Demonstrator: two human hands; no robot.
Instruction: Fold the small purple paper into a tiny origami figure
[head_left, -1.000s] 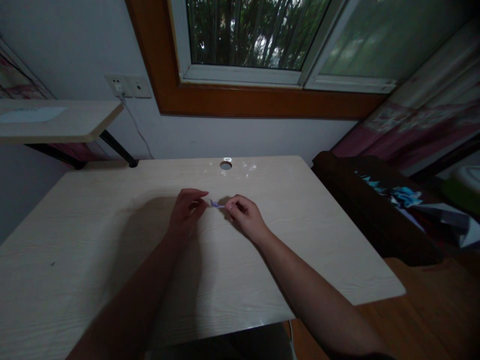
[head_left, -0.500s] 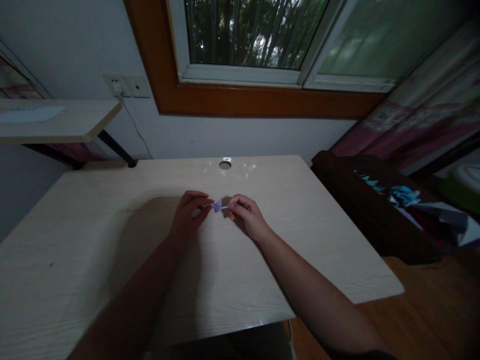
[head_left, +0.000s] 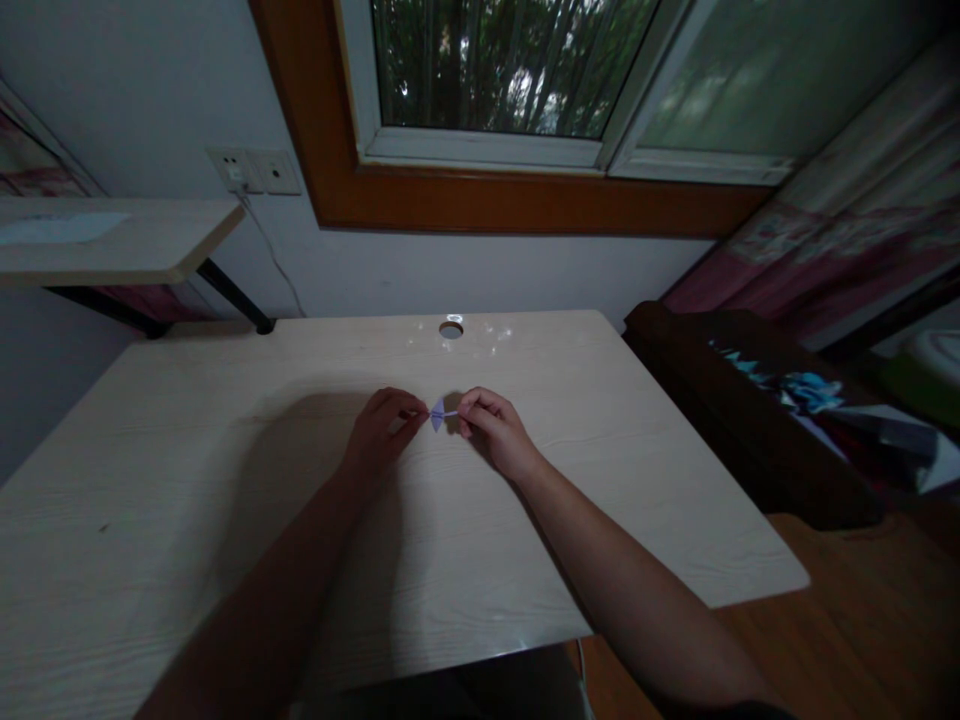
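Note:
A tiny folded piece of purple paper (head_left: 439, 415) is held between my two hands just above the pale wooden desk (head_left: 225, 480). My left hand (head_left: 382, 432) pinches its left tip with thumb and forefinger. My right hand (head_left: 495, 430) pinches its right end, the other fingers curled in. Both hands hover over the middle of the desk, fingertips almost meeting.
A round cable hole (head_left: 451, 328) sits near the desk's far edge. A side shelf (head_left: 112, 240) juts out at the left under a wall socket (head_left: 255, 172). A dark sofa arm (head_left: 720, 400) with cloth stands to the right, below a window (head_left: 510, 70).
The paper has turned from lying flat to standing as a small upright triangle. My left fingers have closed in on its left tip. Both hands stayed in the same spot.

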